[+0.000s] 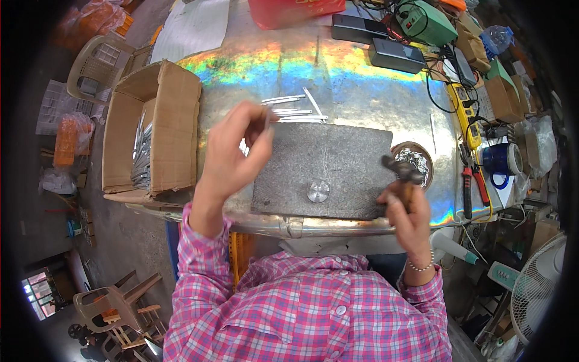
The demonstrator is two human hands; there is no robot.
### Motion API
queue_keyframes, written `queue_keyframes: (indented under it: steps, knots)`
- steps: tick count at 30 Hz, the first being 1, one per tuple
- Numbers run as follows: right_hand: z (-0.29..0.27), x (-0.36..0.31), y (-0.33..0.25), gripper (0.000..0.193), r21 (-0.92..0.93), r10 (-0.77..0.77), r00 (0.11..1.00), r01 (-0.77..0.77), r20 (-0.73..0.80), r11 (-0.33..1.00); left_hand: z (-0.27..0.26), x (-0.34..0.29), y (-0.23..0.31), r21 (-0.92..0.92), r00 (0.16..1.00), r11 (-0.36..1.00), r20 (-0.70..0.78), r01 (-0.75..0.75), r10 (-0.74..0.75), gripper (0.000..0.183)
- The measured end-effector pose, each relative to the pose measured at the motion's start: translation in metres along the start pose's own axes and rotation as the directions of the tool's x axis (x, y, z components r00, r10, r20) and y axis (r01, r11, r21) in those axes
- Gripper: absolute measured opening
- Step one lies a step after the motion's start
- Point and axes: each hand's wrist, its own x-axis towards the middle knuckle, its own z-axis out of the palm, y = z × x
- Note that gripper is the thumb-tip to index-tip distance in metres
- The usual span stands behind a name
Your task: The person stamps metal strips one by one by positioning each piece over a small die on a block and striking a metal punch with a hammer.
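Note:
My right hand (pixel 410 220) grips a hammer (pixel 403 170) by its wooden handle, its dark head raised over the right edge of a dark grey slab (pixel 350 157). Fingers and thumb of my left hand (pixel 232 151) are pinched together above the slab's left end; a small greyish thing seems to show at the tips, too blurred to name. A shiny round metal disc (pixel 318 190) sits on the slab near its front edge. Several thin metal strips (pixel 295 113) lie just beyond the slab. Beside the hammer stands a round bowl (pixel 429 175) of small silvery pieces, partly covered by it.
An open cardboard box (pixel 175 127) with many metal strips stands at the left. Pliers (pixel 466 187), a yellow power strip (pixel 463 114) and a blue mug (pixel 497 161) line the right side. Dark boxes (pixel 395 54), cables and a red bag (pixel 292 12) occupy the back.

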Motion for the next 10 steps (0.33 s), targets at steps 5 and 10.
queue_keyframes:
  steps: [5, 10]
  knots:
    - [-0.055, 0.017, 0.026, 0.016, -0.340, -0.143, 0.967, 0.065, -0.209, 0.938, 0.017, -0.049, 0.014, -0.135, 0.998, 0.991, -0.057, 0.009, -0.017, 0.015]
    - [-0.068, 0.027, 0.028, 0.021, -0.711, -0.058, 0.989, -0.055, -0.133, 0.701, 0.038, -0.071, 0.009, -0.152, 0.993, 0.981, 0.022, 0.117, -0.115, 0.018]
